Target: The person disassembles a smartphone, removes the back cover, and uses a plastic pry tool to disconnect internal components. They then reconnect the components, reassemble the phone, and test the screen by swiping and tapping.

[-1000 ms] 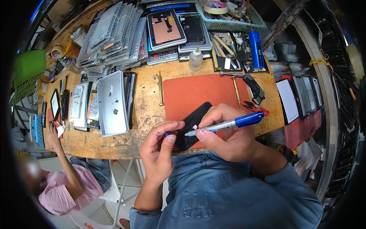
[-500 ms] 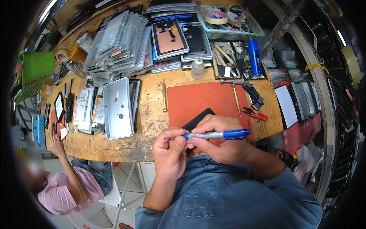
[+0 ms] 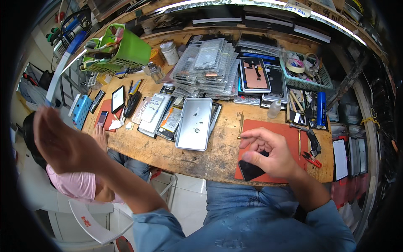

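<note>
My left hand (image 3: 63, 140) is raised out to the far left, in front of the co-worker; its fingers are blurred, and whether they hold anything is unclear. My right hand (image 3: 268, 151) hovers over a black phone (image 3: 249, 170) on the red mat (image 3: 260, 126), fingers loosely bent and apart, nothing visible between them. Near the mat's left edge lies a brass screwdriver (image 3: 241, 126). Red snips (image 3: 312, 160) and a small clear dropper bottle (image 3: 273, 110) are to the right and behind.
A metal tray (image 3: 192, 134), stacked bubble bags (image 3: 201, 63), phones and a green basket (image 3: 134, 50) crowd the bench (image 3: 176, 157). A co-worker (image 3: 73, 180) in pink sits at left, one hand (image 3: 100, 134) at the bench edge. A plastic chair (image 3: 90, 222) stands below.
My left hand has left the right and swung far left and up. The marker is no longer visible. My right hand has loosened. The view has turned leftward.
</note>
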Demonstrator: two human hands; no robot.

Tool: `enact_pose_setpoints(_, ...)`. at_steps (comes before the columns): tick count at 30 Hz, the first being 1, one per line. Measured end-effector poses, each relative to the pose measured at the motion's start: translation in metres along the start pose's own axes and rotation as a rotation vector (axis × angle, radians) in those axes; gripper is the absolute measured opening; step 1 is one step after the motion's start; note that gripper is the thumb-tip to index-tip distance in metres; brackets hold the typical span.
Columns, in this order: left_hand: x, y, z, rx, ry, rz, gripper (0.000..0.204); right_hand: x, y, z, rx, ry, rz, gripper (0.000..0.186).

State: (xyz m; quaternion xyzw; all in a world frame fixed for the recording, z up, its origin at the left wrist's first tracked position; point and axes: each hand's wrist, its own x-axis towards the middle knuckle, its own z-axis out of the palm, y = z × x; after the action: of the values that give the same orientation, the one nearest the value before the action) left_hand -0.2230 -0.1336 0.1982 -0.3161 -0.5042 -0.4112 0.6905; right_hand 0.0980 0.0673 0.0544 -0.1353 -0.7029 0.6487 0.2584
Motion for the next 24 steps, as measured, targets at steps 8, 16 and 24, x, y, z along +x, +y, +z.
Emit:
enact_pose_setpoints(8, 0.048, -0.126, 0.111, -0.32, -0.859, -0.072, 0.028, 0.021, 0.021, 0.031, -0.235, -0.147, 0.007, 0.012)
enact_pose_setpoints(16, 0.055, -0.091, 0.072, -0.306, -0.983, -0.08, 0.032, 0.123, 0.06, 0.086, -0.893, -0.196, -0.355, 0.01)
enact_pose_setpoints(24, 0.032, -0.092, 0.084, -0.334, -0.787, -0.039, 0.025, 0.145, 0.046, 0.099, -1.127, -0.354, 0.034, 0.007)
